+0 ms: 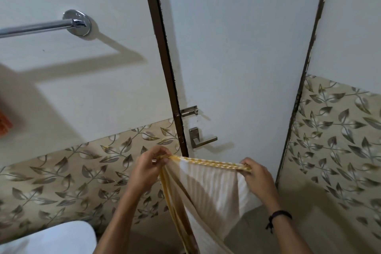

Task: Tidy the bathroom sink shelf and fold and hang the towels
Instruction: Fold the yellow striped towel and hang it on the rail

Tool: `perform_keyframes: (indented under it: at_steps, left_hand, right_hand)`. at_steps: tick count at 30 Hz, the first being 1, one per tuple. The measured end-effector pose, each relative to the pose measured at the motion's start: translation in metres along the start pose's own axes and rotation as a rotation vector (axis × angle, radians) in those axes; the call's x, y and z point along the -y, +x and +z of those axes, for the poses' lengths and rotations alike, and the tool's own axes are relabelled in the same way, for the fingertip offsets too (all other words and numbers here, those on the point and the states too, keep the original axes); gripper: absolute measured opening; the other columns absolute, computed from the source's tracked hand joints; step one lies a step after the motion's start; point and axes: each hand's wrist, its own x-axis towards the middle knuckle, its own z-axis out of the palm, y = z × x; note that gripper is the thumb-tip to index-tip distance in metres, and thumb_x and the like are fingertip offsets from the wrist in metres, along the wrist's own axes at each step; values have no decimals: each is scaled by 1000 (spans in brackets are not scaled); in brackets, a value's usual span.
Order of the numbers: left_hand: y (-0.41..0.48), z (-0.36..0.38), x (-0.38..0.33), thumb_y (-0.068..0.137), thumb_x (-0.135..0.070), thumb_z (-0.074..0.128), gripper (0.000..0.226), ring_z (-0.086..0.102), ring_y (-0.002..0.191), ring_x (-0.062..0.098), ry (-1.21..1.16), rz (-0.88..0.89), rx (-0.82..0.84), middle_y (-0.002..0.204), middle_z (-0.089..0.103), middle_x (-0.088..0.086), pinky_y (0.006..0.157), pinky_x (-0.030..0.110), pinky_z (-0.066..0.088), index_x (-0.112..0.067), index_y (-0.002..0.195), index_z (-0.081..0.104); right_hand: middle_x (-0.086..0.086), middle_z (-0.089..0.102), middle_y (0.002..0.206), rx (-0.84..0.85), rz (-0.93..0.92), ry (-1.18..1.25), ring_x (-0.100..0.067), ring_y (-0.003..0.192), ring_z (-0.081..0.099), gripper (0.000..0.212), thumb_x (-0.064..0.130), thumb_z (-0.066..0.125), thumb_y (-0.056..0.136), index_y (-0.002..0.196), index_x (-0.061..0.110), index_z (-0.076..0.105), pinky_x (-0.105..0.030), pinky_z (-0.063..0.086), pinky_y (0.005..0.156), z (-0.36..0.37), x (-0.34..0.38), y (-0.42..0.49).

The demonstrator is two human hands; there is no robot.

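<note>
Head view — pinching the yellow top edge of the towel (206, 187) with left hand (151, 168) and right hand (256, 174), low by the door (237, 47). Keep both corners level and pulled flat — then fold evenly.

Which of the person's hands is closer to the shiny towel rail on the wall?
Left. The left hand is below and to the right of the towel rail, pinching the towel; the right hand pinches it farther right.

place: home bathroom | signs: chrome towel rail (37, 28), leaf-patterned wall tiles (61, 181), door bolt (189, 111) | low left: white lid (61, 237), perhaps a toilet
</note>
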Motion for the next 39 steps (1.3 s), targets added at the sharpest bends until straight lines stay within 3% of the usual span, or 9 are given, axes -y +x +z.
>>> perform_keyframes:
  at_steps: [4, 7, 12, 15, 19, 26, 33, 37, 39]
  left_hand:
    - [5, 3, 16, 95, -8, 64, 27, 63, 97, 9, 78, -89, -168, 108, 70, -10, 77, 37, 57, -25, 114, 72]
    - [7, 11, 16, 99, -6, 56, 30, 57, 87, 8, 114, -141, -204, 108, 67, -1, 61, 25, 45, -23, 118, 71]
    - [9, 28, 12, 103, -5, 46, 28, 59, 101, 31, -342, -320, -180, 107, 62, 6, 67, 33, 48, -20, 104, 69]
    - [9, 35, 6, 105, -10, 46, 23, 57, 94, 25, -462, -348, -198, 109, 60, 7, 64, 30, 45, -21, 103, 67]
    - [8, 40, -2, 106, -11, 46, 19, 56, 95, 21, -551, -320, -203, 111, 59, 4, 72, 35, 52, -19, 112, 62]
    - [7, 37, -5, 100, -7, 59, 18, 61, 87, 24, -749, -251, -240, 102, 72, 17, 72, 41, 51, -20, 110, 63]
    - [2, 37, -9, 97, -4, 62, 17, 64, 85, 23, -708, -204, -315, 94, 75, 9, 74, 42, 52, -19, 99, 70]
    - [-8, 24, -16, 96, 5, 52, 38, 57, 89, 21, -712, -241, -348, 90, 68, 3, 74, 36, 42, -19, 74, 71]
    - [-9, 19, -17, 95, 8, 49, 41, 58, 91, 20, -660, -263, -355, 90, 71, 5, 75, 34, 42, -13, 70, 73]
  right_hand:
    - [15, 65, 75, -36, -106, -6, -12, 71, 60, 13, 39, 74, 87, 86, 29, 65, -29, 41, 59, -42, 29, 6]
    - [12, 66, 69, -7, -111, 6, -10, 69, 62, 17, 42, 79, 82, 82, 30, 67, -30, 43, 59, -64, 48, 7]
    - [10, 64, 66, 34, -113, -73, -10, 65, 59, 20, 48, 79, 79, 79, 34, 66, -30, 41, 56, -86, 63, 6]
    - [7, 63, 65, 63, -121, -206, -8, 67, 59, 19, 50, 73, 84, 80, 33, 66, -30, 42, 58, -97, 65, 5]
    - [7, 62, 66, 64, -137, -291, -13, 71, 59, 19, 49, 69, 88, 82, 31, 67, -30, 41, 60, -105, 63, 4]
    - [2, 56, 51, -19, -5, -348, -15, 56, 57, 53, 66, 72, 76, 64, 17, 58, -29, 40, 53, -117, 55, -2]
    - [7, 23, 46, 141, 38, -86, -13, 43, 29, 68, 73, 64, 76, 54, 20, 28, -31, 23, 54, -111, 57, -9]
    - [3, 21, 57, 337, -55, 86, -12, 51, 23, 64, 68, 66, 77, 55, 21, 30, -32, 17, 55, -118, 70, -21]
    - [3, 21, 56, 302, -6, 174, -12, 49, 22, 61, 60, 72, 80, 54, 21, 32, -32, 17, 53, -116, 76, -14]
